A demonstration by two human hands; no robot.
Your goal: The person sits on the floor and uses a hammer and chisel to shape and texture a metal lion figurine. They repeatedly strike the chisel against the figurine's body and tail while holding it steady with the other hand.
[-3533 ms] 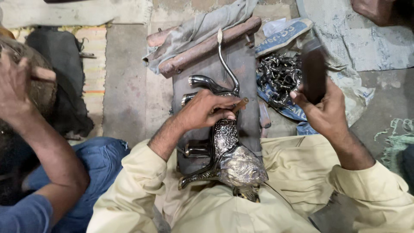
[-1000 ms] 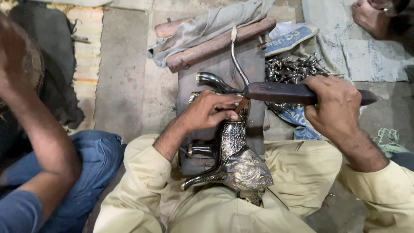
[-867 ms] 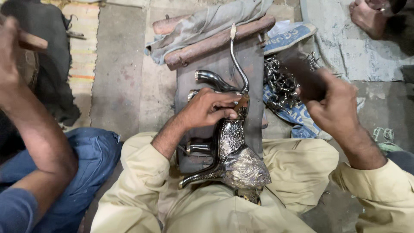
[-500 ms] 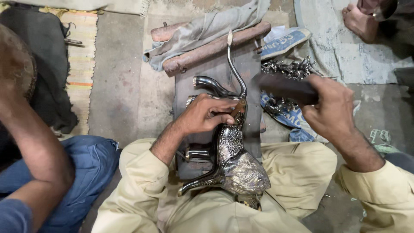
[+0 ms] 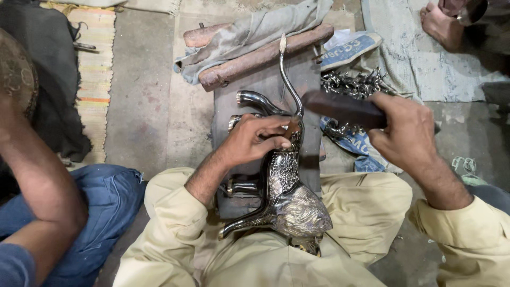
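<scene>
While the left hand (image 5: 255,141) clamps the embossed, shiny metal animal figure (image 5: 289,196) on the dark slab (image 5: 255,85), the right hand (image 5: 406,133) grips a dark blurred tool (image 5: 340,108).

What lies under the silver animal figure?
The silver animal figure lies on a dark slab, head end over the person's lap. The left hand covers its middle.

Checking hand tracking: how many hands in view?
3. Left hand grips the metal lion figure at centre; right hand holds a dark tool; a co-worker's hand at far left, partly hidden.
</scene>
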